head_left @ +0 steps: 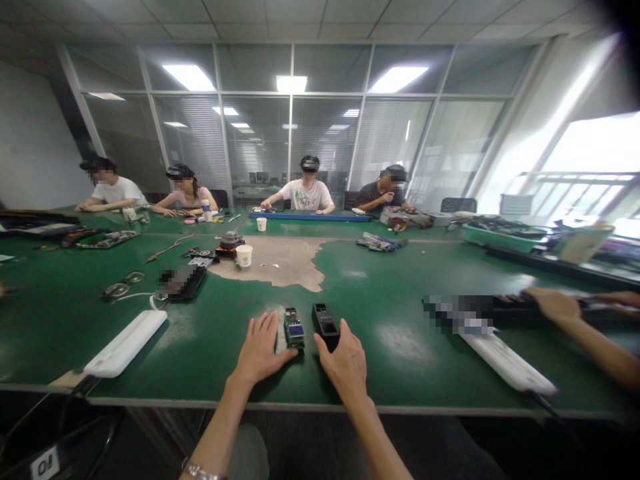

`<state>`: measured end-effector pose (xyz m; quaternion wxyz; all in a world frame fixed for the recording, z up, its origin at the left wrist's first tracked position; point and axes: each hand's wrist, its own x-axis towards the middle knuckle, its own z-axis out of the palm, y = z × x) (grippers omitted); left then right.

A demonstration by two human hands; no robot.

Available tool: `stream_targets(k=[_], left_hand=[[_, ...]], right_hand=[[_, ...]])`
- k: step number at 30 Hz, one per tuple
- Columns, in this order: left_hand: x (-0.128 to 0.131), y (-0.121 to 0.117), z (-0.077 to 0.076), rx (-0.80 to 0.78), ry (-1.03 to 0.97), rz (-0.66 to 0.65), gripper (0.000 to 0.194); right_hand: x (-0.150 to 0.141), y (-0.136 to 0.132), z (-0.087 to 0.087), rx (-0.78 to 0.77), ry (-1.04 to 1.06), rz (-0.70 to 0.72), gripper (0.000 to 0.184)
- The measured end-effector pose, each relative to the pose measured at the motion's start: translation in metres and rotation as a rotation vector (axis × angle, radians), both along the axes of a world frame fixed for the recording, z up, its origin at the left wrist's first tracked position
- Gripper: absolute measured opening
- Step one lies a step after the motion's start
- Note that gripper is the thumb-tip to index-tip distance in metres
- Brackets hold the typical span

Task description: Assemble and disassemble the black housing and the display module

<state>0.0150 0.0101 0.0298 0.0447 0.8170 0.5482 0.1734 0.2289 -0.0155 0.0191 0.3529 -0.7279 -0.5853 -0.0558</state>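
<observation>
My left hand [260, 350] lies flat on the green table [200, 333], fingers stretched out, its thumb reaching under a small green circuit board with a blue screen [294, 328]. My right hand [345, 363] rests on the table just behind a black plastic case [326, 324], fingers loosely apart and touching its near end. The board and the case lie side by side between my hands. Neither hand grips anything.
A white power strip [126, 343] lies at the left, another white strip [507, 363] at the right. A co-worker's hands [555, 303] work at the right edge. Several people sit along the far side. A paper cup [245, 255] and tools stand mid-table.
</observation>
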Motion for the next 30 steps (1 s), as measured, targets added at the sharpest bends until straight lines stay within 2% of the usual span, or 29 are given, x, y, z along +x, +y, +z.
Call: stream_targets(k=[3, 9, 15, 19, 26, 30], left_hand=[[0.0, 0.0, 0.0, -0.004, 0.002, 0.001, 0.098], [0.0, 0.0, 0.0, 0.002, 0.006, 0.003, 0.101], [0.001, 0.0, 0.0, -0.006, 0.006, 0.002, 0.1], [0.0, 0.0, 0.001, -0.005, 0.003, 0.002, 0.097], [0.001, 0.0, -0.001, 0.007, -0.001, 0.004, 0.096], [0.001, 0.0, -0.003, 0.014, 0.002, 0.005, 0.094]], right_hand=[[0.001, 0.001, -0.002, 0.021, 0.005, 0.01, 0.08], [0.002, 0.0, -0.001, 0.044, 0.032, 0.042, 0.074], [0.001, -0.005, 0.004, -0.006, 0.024, 0.055, 0.056], [0.0, -0.008, 0.008, -0.008, 0.028, 0.059, 0.05], [-0.002, -0.011, 0.009, -0.012, 0.047, 0.057, 0.049], [-0.007, -0.011, 0.02, 0.049, 0.135, 0.079, 0.052]])
